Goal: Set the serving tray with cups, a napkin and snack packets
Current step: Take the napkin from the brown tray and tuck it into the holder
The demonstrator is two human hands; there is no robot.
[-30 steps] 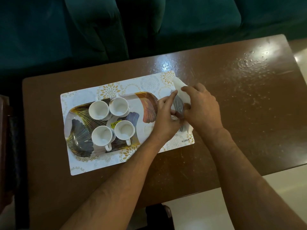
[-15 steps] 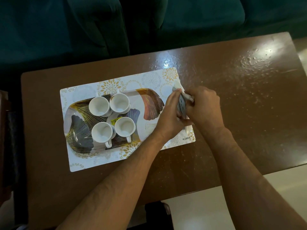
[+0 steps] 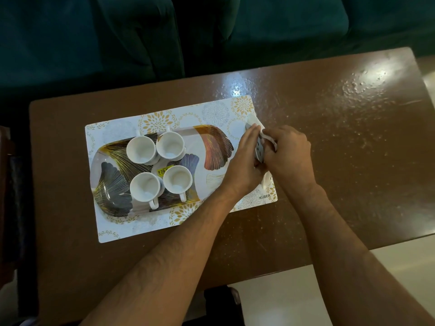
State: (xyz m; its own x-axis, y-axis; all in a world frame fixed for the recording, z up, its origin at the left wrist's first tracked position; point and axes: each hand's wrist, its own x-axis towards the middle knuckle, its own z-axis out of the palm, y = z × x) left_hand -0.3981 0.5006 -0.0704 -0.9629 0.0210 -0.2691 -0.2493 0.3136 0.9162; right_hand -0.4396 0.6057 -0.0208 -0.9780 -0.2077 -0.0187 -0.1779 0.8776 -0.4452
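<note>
We saw both hands point(image 3: 270, 158) pinching a folded white napkin point(image 3: 260, 150) | four glossy white cups point(image 3: 159, 165) left of them | patterned tray point(image 3: 211, 149) on scuffed desk point(image 3: 341, 137)

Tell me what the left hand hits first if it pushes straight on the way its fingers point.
The left hand already touches the folded white and grey napkin; past it likely bare glossy brown wooden table, though depth is unclear.

Glossy brown table point(image 3: 329, 142), floral placemat point(image 3: 113, 222) marked KUBER on it, dark teal sofa point(image 3: 259, 31) behind.
</note>
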